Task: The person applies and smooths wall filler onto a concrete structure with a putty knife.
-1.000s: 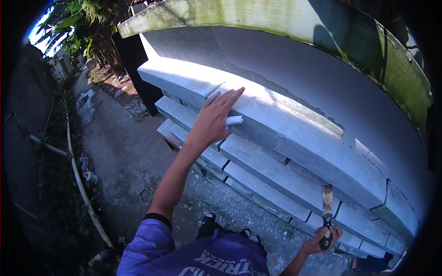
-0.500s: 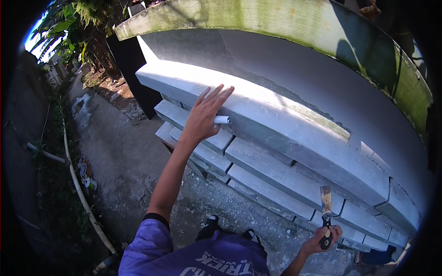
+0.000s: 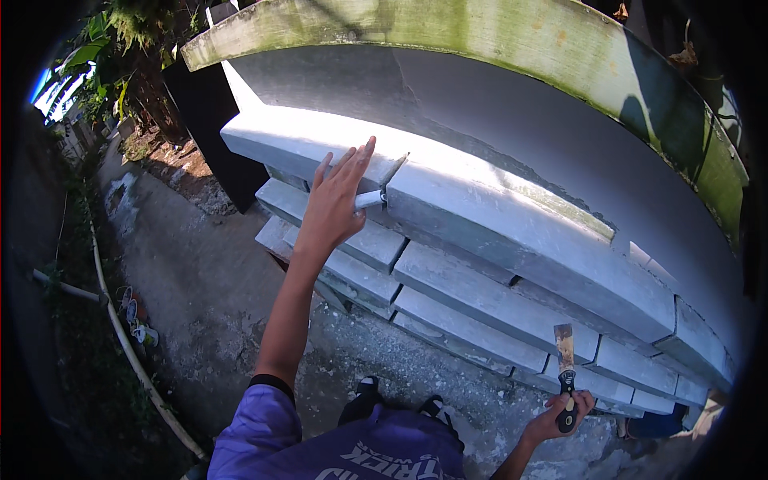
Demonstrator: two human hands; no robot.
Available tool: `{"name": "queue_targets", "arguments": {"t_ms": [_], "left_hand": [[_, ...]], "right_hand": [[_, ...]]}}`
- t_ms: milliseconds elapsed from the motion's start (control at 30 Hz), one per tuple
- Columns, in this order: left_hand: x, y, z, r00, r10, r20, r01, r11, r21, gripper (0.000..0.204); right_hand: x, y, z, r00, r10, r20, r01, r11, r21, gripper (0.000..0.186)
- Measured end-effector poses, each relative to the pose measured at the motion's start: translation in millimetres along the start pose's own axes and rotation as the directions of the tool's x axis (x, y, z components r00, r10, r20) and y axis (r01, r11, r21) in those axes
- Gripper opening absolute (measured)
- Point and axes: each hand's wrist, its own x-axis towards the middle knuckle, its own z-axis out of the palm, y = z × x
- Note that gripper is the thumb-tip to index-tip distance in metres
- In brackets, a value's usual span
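Note:
My left hand [image 3: 334, 200] rests against the top course of the grey stepped block wall [image 3: 512, 228], its fingers stretched up over the front edge. A small white roll or tube [image 3: 369, 199] sticks out between the thumb and the palm; its kind is not clear. Its end is beside a vertical joint between two top blocks. Low on the right, my right hand [image 3: 563, 414] is closed round the black handle of a putty knife [image 3: 565, 352]. The stained blade points up, away from me, in front of the lower courses.
A mossy, pale curved ledge [image 3: 448, 28] runs above the smooth wall behind the blocks. To the left lie a concrete path [image 3: 192, 264], a long pale pipe [image 3: 132, 336] and some small containers [image 3: 144, 334]. A dark panel [image 3: 212, 136] stands at the wall's left end.
My left hand has shifted left along the top course with the white roll, uncovering the joint between the blocks. My right hand and the putty knife have hardly moved.

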Motion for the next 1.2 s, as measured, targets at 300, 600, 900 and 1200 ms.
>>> {"name": "queue_targets", "arguments": {"t_ms": [300,600,900,1200], "left_hand": [[9,42,15,0.993,0.119,0.019,-0.117,0.989,-0.092,0.109],[-55,46,38,0.99,0.139,-0.001,-0.136,0.969,-0.206,0.103],[-179,19,134,0.955,0.123,0.268,0.016,0.885,-0.465,0.104],[-239,-52,197,0.781,0.184,0.597,0.288,0.741,-0.606,0.092]], "right_hand": [[-27,-25,18,0.999,-0.014,-0.03,0.013,1.0,-0.027,0.015],[-62,-41,17,0.989,0.021,-0.145,-0.033,0.996,-0.078,0.013],[-92,-58,27,0.979,0.056,-0.196,-0.083,0.988,-0.132,0.018],[-100,-78,58,0.987,0.033,-0.155,-0.05,0.993,-0.107,0.028]]}}
